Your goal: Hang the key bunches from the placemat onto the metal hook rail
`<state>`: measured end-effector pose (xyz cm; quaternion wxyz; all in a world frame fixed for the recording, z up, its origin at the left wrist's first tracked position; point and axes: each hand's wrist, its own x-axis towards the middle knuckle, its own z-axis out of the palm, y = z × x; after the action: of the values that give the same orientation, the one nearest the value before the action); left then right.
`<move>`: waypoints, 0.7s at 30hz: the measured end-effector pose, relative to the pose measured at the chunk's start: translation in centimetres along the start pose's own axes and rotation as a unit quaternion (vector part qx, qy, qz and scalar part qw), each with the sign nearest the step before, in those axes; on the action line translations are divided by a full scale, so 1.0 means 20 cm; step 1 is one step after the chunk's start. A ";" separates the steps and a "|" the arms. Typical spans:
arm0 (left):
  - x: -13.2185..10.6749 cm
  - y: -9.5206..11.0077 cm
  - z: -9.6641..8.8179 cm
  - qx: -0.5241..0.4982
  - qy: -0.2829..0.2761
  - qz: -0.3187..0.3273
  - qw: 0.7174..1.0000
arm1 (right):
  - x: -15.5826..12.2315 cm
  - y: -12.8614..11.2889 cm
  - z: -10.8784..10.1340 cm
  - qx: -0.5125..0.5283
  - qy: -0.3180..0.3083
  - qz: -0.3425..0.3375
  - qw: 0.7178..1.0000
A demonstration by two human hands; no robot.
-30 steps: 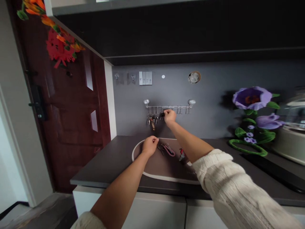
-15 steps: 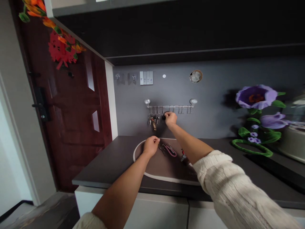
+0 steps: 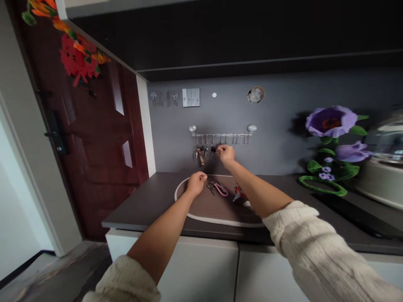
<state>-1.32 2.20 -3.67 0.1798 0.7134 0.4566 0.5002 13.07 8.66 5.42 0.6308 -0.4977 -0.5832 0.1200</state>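
Observation:
A metal rail with hooks (image 3: 222, 135) is mounted on the grey wall, and several bunches of keys (image 3: 202, 150) hang from its left part. My right hand (image 3: 226, 154) is raised below the rail's middle, its fingers curled together. Just left of its fingertips hangs a small black key or fob (image 3: 213, 149); whether they still touch it I cannot tell. Lower down, my left hand (image 3: 196, 183) hovers over the brown mat (image 3: 201, 207) with curled fingers and nothing visible in them. On that mat lie keys with a pink strap (image 3: 221, 189) and a red-and-silver key bunch (image 3: 238, 193).
A dark shelf (image 3: 220, 37) overhangs the counter (image 3: 141, 197). To the right stand purple fabric flowers (image 3: 332, 121), a long black object (image 3: 352, 216) and a pale round container with a clear dome (image 3: 385, 180). A dark red door (image 3: 103, 147) is at the left.
My right hand has shifted slightly right and down relative to the rail, away from the black key or fob. My left hand stays over the mat. The camera view has shifted a little.

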 end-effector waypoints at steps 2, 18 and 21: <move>0.00 0.00 -0.01 -0.004 -0.012 -0.002 1.000 | -0.06 -0.04 -0.03 0.037 0.001 0.030 0.999; -0.02 0.03 -0.04 0.149 -0.122 0.097 0.976 | -0.50 0.06 -0.22 -0.093 -0.137 -0.027 0.986; -0.02 0.03 -0.04 0.172 -0.129 0.103 0.971 | -0.51 0.03 -0.23 -0.151 -0.156 -0.061 0.974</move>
<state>-1.77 1.32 -3.08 0.0593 0.8350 0.4332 0.3340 14.31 -0.71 -0.58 0.4556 -0.5261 -0.7148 0.0681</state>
